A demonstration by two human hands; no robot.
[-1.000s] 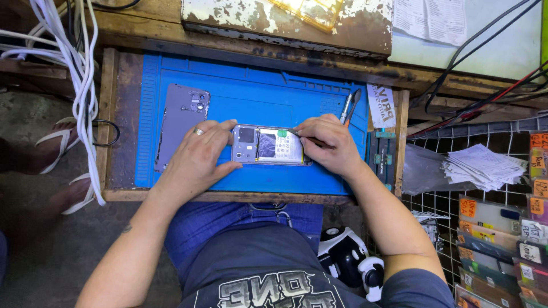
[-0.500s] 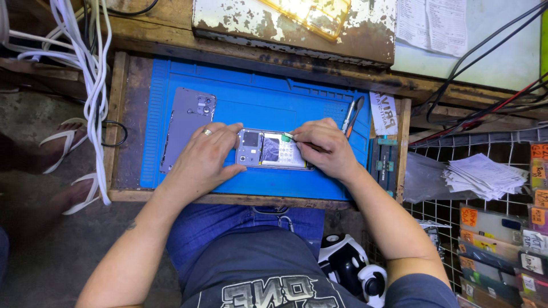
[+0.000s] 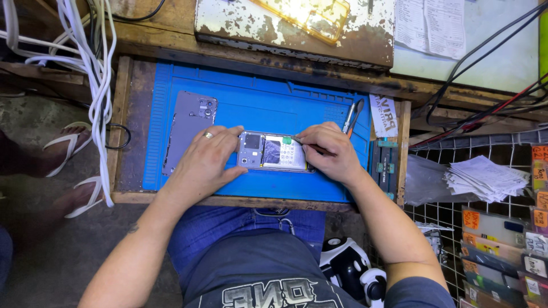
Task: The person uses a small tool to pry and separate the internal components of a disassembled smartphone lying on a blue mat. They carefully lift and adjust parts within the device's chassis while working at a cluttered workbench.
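The phone [image 3: 273, 152] is laid face down near the middle of the blue mat [image 3: 319, 111] with its back cover [image 3: 188, 130] already removed and set aside to the left, so that the inner parts are exposed. The phone is steadied at its left end by the left hand [image 3: 206, 162], the fingers held together and pressed flat on its edge, while a thin tool [image 3: 308, 147] is pinched in the fingers of the right hand [image 3: 328, 151] and applied at the upper right of the open body. The opening is judged complete and the inside work under way; reassembly remains, and tweezers [image 3: 351, 117] lie unused just beyond the right hand.
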